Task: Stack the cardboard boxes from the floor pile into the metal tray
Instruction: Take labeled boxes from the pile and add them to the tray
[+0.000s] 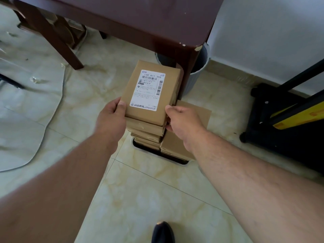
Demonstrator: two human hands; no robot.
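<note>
Floor (140, 199): pale cream tiles, marbled, glossy, thin dark grout lines. Dark brown wooden table (140, 20) at top, rounded corner chipped. Grey ribbed bin (196, 74) behind its leg. White wall (263, 32) at right, tan skirting. Black-and-yellow frame (284, 118) near it, possibly a trolley. Thin cable (57, 109) trails left.

Boxes stacked in the metal tray (181, 163) on the floor, labelled box (150, 92) on top. Table leg (188, 71) right behind the tray, bin (199, 71) behind that, cart (280, 120) off to its right.
</note>
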